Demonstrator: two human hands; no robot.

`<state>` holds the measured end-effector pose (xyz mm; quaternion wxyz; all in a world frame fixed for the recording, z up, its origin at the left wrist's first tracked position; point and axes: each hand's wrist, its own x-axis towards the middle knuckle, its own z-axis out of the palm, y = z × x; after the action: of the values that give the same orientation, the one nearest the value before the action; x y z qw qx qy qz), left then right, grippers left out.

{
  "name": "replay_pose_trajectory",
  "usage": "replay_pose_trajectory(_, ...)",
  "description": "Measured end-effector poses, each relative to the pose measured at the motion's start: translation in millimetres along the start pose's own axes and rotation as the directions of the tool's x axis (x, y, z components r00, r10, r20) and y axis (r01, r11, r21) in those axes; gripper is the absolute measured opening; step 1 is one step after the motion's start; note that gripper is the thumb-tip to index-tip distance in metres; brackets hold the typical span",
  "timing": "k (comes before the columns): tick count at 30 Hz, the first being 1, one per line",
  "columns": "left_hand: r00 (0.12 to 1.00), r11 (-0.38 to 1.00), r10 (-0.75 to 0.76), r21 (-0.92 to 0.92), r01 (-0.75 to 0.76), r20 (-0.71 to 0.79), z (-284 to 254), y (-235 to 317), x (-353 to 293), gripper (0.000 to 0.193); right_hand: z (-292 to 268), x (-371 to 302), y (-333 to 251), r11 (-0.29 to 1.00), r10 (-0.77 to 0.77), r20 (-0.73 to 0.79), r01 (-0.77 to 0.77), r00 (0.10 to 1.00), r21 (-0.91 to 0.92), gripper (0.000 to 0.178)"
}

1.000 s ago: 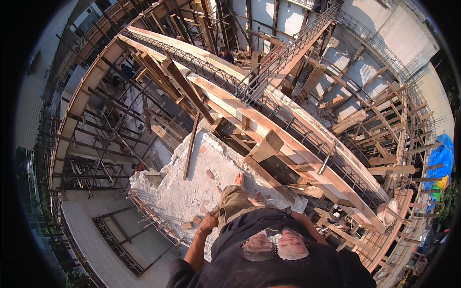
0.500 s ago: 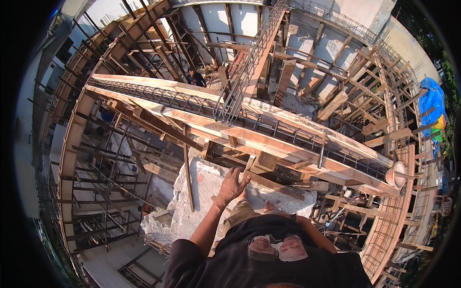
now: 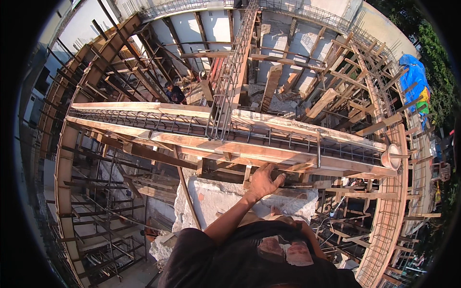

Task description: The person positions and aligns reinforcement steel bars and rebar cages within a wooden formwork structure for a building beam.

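Observation:
My left hand (image 3: 265, 183) reaches forward over the pale concrete ledge, its thumb held apart from the fingers and nothing seen in it. The fingertips come up to the lower edge of a long wooden beam form (image 3: 240, 148); whether they touch it I cannot tell. Inside the form runs a cage of steel bars (image 3: 278, 134). Short wood blocks (image 3: 248, 174) stick out below the form, just left of my hand. My right forearm (image 3: 309, 236) hangs beside my dark shirt, and the right hand is hidden. A bare foot shows on the broken concrete (image 3: 211, 194).
At the form's right end sits a round bucket-like container (image 3: 391, 157). A slanted wooden stick (image 3: 188, 194) leans at the ledge's left. Deep drops with props and scaffolding lie on both sides. Another person (image 3: 175, 93) is below, beyond the form. A blue tarp (image 3: 413, 79) hangs far right.
My left hand has moved right and forward, from above my knee to the form's edge. The view has shifted and turned a little, so the form lies more level.

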<state>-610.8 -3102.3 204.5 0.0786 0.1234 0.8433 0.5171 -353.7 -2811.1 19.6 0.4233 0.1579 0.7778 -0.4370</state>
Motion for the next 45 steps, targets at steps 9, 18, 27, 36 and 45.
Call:
replay_pose_trajectory(9, 0.986, 0.963, 0.153, 0.216, -0.164, 0.064, 9.5, 7.9, 21.1, 0.022, 28.3, -1.3, -28.0, 1.000, -0.014, -0.348, 0.003, 0.938, -0.031, 0.041)
replay_pose_trajectory(18, 0.984, 0.962, 0.172, 0.221, -0.160, -0.036, 15.7, -2.5, 17.1, 0.018, 22.2, 19.6, -9.6, 0.992, -0.028, -0.398, 0.076, 0.917, 0.104, 0.039)
replay_pose_trajectory(27, 0.975, 0.978, 0.156, 0.161, -0.130, -0.160, 26.4, 4.1, 13.3, 0.012, -51.3, -19.4, -196.2, 0.773, -0.525, -0.503, 0.632, 0.686, 0.055, 0.040)
replay_pose_trajectory(36, 0.947, 1.000, 0.028, 0.017, -0.023, -0.320, 34.3, -4.9, 8.7, 0.024, -56.3, -20.3, -362.6, 0.444, -0.836, -0.537, 0.717, 0.116, -0.537, 0.052)
replay_pose_trajectory(45, 0.911, 0.952, -0.149, -0.306, 0.026, -0.384, 41.7, -48.5, -10.7, 0.023, -13.1, 21.4, -363.4, 0.626, -0.724, -0.642, 0.632, 0.254, -0.456, 0.063)
